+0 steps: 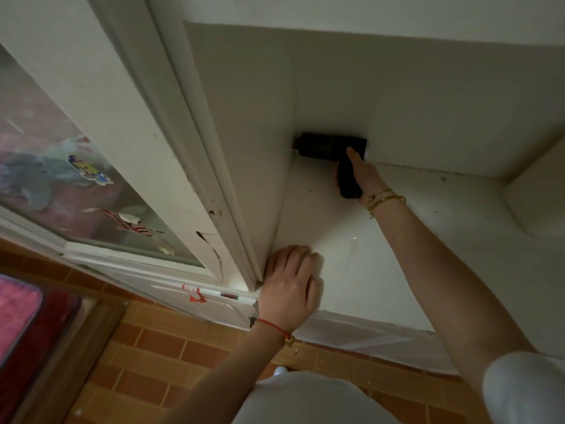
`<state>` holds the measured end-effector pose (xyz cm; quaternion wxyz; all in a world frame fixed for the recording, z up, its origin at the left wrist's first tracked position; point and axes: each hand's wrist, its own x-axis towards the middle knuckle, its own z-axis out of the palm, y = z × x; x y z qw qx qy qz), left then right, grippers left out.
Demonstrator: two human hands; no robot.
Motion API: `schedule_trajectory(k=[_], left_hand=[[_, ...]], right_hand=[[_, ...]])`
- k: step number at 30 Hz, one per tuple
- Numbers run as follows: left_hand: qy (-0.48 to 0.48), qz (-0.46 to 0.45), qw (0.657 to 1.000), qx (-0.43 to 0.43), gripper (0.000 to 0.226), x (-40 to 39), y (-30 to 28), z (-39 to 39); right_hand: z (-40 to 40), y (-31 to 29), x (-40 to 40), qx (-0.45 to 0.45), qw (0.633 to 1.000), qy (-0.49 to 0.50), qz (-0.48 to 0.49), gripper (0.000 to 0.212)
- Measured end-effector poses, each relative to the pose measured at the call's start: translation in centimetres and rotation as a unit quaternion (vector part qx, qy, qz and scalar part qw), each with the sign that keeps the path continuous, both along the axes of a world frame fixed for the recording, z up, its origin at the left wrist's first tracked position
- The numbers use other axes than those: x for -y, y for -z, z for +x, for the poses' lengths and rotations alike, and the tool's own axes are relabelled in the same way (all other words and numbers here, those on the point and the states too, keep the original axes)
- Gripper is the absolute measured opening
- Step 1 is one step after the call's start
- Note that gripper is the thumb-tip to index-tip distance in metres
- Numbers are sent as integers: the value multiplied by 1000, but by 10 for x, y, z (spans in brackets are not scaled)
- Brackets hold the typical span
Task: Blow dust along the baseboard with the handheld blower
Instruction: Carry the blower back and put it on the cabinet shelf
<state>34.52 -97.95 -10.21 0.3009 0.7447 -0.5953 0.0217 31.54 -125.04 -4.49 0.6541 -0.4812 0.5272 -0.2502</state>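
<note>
A black handheld blower (328,145) lies level in the far corner of a white recessed ledge (397,240), its nozzle pointing left into the corner where the back wall meets the side wall. My right hand (360,174) grips its black handle from the right; gold bracelets sit on that wrist. My left hand (290,283) rests flat on the ledge's near left corner, beside the white door frame (220,191), holding nothing. A red string circles the left wrist.
A white door with a glass pane and stickers (88,172) stands at the left. Orange-brown tiled floor (159,356) runs below the ledge. A pink and red mat (21,319) lies at the far left. Small dark specks dot the ledge at the right.
</note>
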Motion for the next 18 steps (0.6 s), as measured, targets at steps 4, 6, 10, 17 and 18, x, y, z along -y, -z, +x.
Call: schedule_trajectory(k=[4,6,10,17,18], left_hand=[[-1,3,1000,1,32,0,-2,0],[-1,6,1000,0,32,0,-3,-1],[-2,13,1000,-1,32,-1,-4,-1],[-3,6,1000,10,31,-1,-4,-1],[-3,10,1000,9,31,-1,-4,-1]], right_hand=[[1,18,16,-89,994,-20,-56,99],[0,-1,0,-121,989,-39,-81,75],[-2,7,3,-187,969,-44,-153,63],[-5,7,-3,-381,876,-70,-287,70],[-6,7,-4,-405,859,-75,-303,70]])
